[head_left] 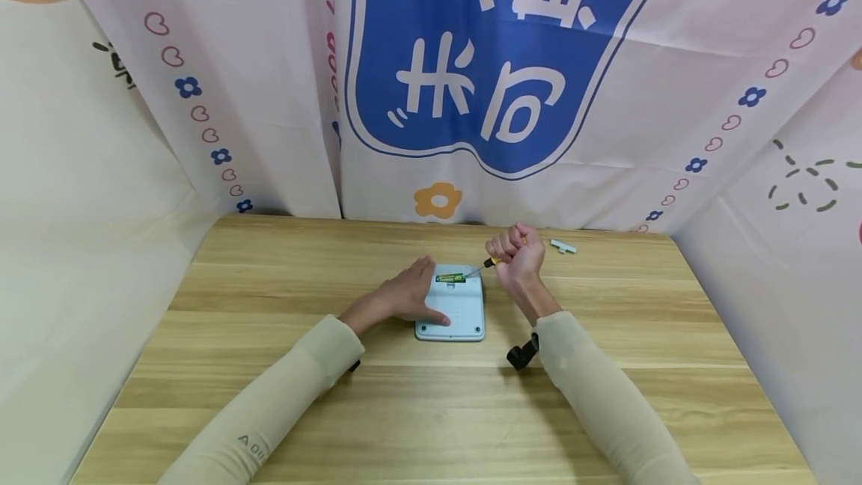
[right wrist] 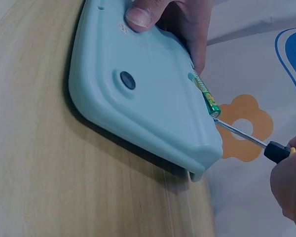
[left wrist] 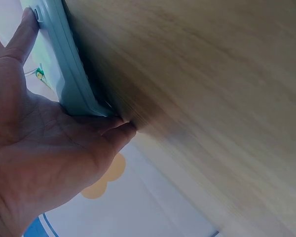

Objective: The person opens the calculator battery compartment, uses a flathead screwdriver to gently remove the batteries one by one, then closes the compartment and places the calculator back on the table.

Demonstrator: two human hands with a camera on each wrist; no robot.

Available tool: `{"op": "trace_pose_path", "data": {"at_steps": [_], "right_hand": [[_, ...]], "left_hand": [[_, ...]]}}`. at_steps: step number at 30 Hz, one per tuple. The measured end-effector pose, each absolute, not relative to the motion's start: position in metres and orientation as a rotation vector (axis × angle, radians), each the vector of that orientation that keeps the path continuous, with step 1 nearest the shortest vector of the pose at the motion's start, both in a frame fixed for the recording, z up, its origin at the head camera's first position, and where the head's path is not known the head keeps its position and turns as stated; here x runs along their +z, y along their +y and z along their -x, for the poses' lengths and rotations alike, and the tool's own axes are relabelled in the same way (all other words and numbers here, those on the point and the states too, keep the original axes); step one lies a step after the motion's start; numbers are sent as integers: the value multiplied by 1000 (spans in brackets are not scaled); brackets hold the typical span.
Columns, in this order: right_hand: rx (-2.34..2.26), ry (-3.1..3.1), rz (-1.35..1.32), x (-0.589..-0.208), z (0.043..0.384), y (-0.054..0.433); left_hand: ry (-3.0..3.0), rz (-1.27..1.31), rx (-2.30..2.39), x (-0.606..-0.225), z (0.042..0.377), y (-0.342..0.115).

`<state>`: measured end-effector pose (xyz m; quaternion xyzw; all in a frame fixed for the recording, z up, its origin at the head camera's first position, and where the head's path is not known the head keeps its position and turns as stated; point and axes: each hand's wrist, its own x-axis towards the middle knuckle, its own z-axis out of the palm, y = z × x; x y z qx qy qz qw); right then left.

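Device (head_left: 465, 313) on table (head_left: 626, 298) | battery (head_left: 447, 278) in device, near its far edge | screwdriver (head_left: 489, 263) tip at battery's right end, handle in right hand (head_left: 517, 254) | left hand (head_left: 411, 293) at device's left side | loose piece (head_left: 563, 246) right of right hand | cloth (head_left: 390, 185) behind table

Left grip (head_left: 408, 292) lies spread; right grip (head_left: 520, 257) is curled tight.

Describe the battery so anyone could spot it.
On the wooden table lies a pale blue device. Near its far edge, at the tip of the screwdriver, sits the battery: a small green cylinder, unlike the pale loose piece farther right.
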<state>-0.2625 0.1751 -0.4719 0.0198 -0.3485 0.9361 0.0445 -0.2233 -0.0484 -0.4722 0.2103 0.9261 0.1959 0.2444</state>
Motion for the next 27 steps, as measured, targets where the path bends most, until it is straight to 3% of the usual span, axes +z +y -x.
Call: {"op": "trace_pose_path", "data": {"at_steps": [27], "right_hand": [[2866, -1165, -188, -448, 264, 186]], "left_hand": [[2526, -600, 548, -473, 222, -50]]}}
